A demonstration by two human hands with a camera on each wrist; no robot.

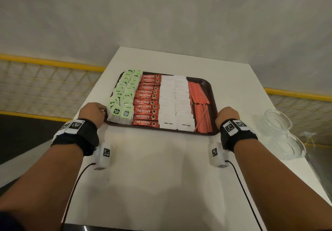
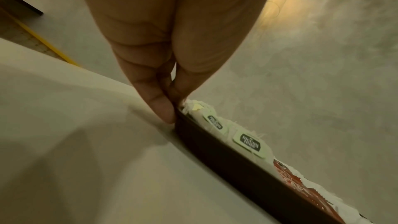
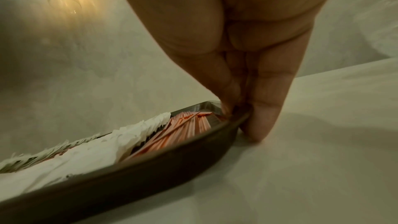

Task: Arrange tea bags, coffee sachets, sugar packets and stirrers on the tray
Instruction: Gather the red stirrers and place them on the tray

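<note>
A white table [image 1: 161, 167] is seen from above, and a dark tray [image 1: 210, 94] is set on it near the middle. The tray is pinched at its left rim by the left hand [image 1: 93, 112], thumb above and fingers [image 2: 159, 108] outside, and at its right rim by the right hand [image 1: 227, 116] in the same way. Four columns are laid on the tray, from left to right: tea bags [image 1: 124, 97], coffee sachets [image 1: 147, 101], sugar packets [image 1: 176, 103] and stirrers [image 1: 201, 104]. Two glass bowls [image 1: 280, 133] are stacked at the table's right edge.
</note>
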